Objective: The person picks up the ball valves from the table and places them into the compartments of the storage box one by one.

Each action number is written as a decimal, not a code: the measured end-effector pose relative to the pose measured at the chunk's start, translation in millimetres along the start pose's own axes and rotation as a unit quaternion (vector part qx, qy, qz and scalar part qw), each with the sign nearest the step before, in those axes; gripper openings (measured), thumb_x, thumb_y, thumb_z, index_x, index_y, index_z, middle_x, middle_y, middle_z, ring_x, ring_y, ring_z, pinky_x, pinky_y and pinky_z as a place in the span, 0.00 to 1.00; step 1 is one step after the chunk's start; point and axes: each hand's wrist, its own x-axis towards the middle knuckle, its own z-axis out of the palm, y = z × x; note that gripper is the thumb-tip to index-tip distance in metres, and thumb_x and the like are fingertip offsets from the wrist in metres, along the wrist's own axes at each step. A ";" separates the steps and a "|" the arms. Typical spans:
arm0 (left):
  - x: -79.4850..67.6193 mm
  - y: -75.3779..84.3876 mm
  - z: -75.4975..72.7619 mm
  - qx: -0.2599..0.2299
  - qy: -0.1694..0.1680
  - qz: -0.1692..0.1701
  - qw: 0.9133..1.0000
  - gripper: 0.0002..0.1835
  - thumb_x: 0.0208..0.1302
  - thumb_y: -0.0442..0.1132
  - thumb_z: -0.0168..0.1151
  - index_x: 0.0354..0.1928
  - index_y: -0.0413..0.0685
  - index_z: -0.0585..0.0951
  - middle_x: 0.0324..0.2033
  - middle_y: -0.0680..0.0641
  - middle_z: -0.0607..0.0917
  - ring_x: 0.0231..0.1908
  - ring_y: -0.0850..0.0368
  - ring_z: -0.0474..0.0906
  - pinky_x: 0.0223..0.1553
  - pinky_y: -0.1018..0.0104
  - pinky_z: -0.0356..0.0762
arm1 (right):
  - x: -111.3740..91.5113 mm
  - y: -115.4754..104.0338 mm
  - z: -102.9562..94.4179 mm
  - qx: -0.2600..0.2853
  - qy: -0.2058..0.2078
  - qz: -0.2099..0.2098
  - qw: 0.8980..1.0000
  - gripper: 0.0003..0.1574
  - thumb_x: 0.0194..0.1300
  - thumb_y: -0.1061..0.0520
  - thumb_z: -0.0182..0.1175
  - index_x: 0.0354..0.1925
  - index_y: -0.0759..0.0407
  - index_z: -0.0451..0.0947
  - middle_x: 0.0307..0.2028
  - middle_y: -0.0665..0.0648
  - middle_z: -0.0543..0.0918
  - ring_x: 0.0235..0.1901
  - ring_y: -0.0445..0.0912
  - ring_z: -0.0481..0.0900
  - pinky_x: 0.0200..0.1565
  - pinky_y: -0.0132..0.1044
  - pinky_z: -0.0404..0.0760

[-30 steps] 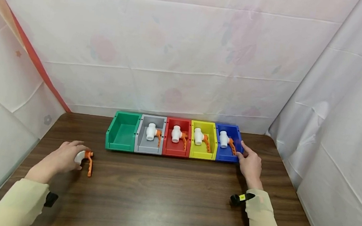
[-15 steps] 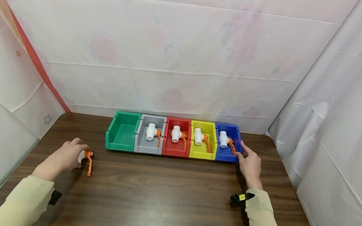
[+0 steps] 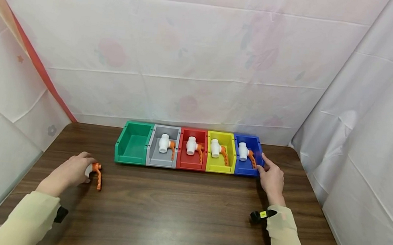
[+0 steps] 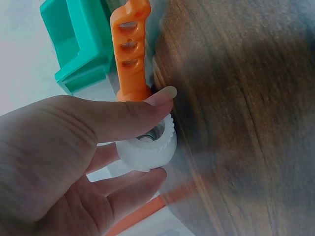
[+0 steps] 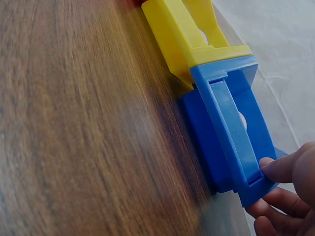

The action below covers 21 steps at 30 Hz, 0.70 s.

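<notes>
At the left of the table, my left hand (image 3: 73,171) grips the white body of a ball valve (image 4: 147,150) with an orange lever handle (image 4: 130,54). In the left wrist view the thumb lies across the top of the body and the fingers curl beneath; part of the body is hidden. My right hand (image 3: 271,179) pinches the right wall of the blue bin (image 5: 229,132), thumb inside and fingers outside. In that bin lies another ball valve (image 3: 243,151). Similar valves lie in the yellow bin (image 3: 229,169), the red bin (image 3: 186,165) and the grey bin (image 3: 160,163).
A green bin (image 3: 130,159) with nothing in it stands at the left end of the row of bins. The row sits near the back edge of the brown wooden table (image 3: 179,213). White printed sheets (image 3: 203,58) hang behind and on both sides.
My left hand has shifted slightly right and further over the valve's body, and the orange handle has swung a little to the right. My right hand stays on the blue bin.
</notes>
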 end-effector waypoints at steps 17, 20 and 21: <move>0.8 -6.3 1.7 -0.005 0.038 -0.020 0.999 0.28 0.40 0.28 0.73 0.50 0.31 0.81 0.47 0.30 0.75 0.42 0.29 0.73 0.38 0.37 0.75 | 0.4 -0.7 0.8 -0.003 -0.003 0.003 1.000 0.33 0.70 0.53 0.63 0.71 0.44 0.70 0.33 0.59 0.80 0.26 0.52 0.73 0.26 0.42 0.66; 0.8 -6.2 1.3 -0.006 0.044 -0.026 0.999 0.29 0.41 0.29 0.73 0.52 0.30 0.80 0.49 0.28 0.74 0.44 0.28 0.72 0.39 0.35 0.74 | 0.7 -1.0 0.9 -0.004 -0.003 0.002 1.000 0.33 0.70 0.53 0.63 0.71 0.44 0.70 0.33 0.58 0.80 0.26 0.53 0.72 0.26 0.42 0.66; 0.9 -6.5 0.8 -0.005 0.047 -0.026 0.999 0.30 0.41 0.29 0.73 0.52 0.30 0.80 0.50 0.28 0.74 0.44 0.28 0.72 0.38 0.35 0.74 | 0.7 -1.1 0.9 -0.003 -0.004 0.002 1.000 0.33 0.70 0.53 0.63 0.71 0.44 0.70 0.33 0.58 0.80 0.26 0.53 0.72 0.26 0.42 0.66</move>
